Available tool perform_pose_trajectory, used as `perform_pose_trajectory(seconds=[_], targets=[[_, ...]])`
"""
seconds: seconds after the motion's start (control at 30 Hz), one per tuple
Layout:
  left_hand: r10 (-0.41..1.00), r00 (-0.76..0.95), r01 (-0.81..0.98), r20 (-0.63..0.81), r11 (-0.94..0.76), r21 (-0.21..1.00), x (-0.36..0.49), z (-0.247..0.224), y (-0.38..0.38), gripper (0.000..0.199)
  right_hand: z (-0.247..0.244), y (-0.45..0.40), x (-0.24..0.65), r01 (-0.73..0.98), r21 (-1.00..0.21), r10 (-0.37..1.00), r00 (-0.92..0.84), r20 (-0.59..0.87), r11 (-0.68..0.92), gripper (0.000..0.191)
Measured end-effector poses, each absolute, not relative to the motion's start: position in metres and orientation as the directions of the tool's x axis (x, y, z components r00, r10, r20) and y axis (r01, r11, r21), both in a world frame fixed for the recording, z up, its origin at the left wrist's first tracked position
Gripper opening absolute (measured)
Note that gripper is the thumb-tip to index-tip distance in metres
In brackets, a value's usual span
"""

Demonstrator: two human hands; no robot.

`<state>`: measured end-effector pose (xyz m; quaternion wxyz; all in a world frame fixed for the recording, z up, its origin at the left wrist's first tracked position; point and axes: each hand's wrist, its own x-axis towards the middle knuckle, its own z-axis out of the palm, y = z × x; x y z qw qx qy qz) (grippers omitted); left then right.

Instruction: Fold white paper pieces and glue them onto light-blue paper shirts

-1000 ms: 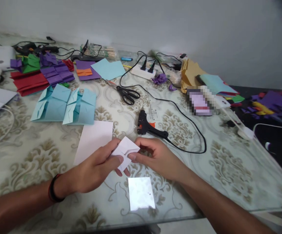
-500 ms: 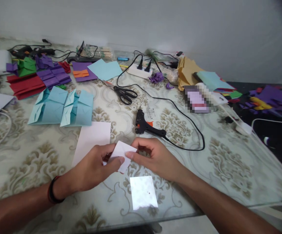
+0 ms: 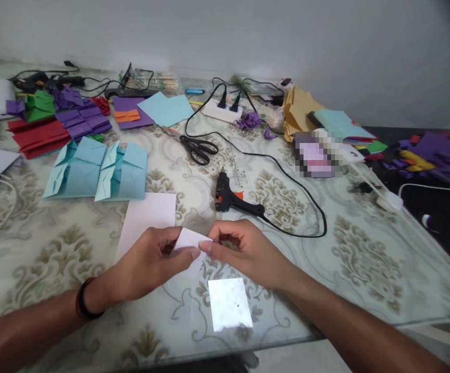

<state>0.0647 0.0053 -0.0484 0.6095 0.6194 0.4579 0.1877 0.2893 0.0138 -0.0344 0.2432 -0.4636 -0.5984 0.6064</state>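
Note:
A small piece of folded white paper (image 3: 189,241) is held up between my two hands above the table. My left hand (image 3: 157,259) pinches its left side, thumb on top and fingers behind. At its right corner, the thumb and fingertips of my right hand (image 3: 236,248) grip the paper. A larger white sheet (image 3: 147,217) lies flat behind my left hand and is partly covered by it. Just beyond my right hand is a black glue gun (image 3: 235,199), its nozzle pointing away.
Black-handled scissors (image 3: 199,149) lie behind the glue gun, whose cord loops right. Folded light blue papers (image 3: 96,171) stand left. A power strip (image 3: 223,110), purple paper (image 3: 85,122) and a phone (image 3: 314,155) sit farther back. A bright square patch (image 3: 230,304), perhaps a reflection, shows near the front edge.
The folded white paper has tilted and shifted slightly left, its top edge now lower. Both hands keep their grip on it. The whole view has shifted slightly.

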Motion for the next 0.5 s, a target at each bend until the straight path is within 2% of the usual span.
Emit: perform_pose_trajectory(seconds=[0.33,0.5], targets=[[0.799,0.502,0.322,-0.330,0.181,0.929,0.0596,-0.0503,0.0093,0.039,-0.0341,0.0172,0.2934,0.248,-0.966,0.871,-0.454,-0.187,-0.078,0.034],[0.750,0.551,0.182,-0.365,0.319,0.930,0.0565,-0.0526,0.0138,0.032,-0.0348,0.0171,0.2955,0.301,-0.954,0.886,-0.444,-0.130,0.011,0.032]])
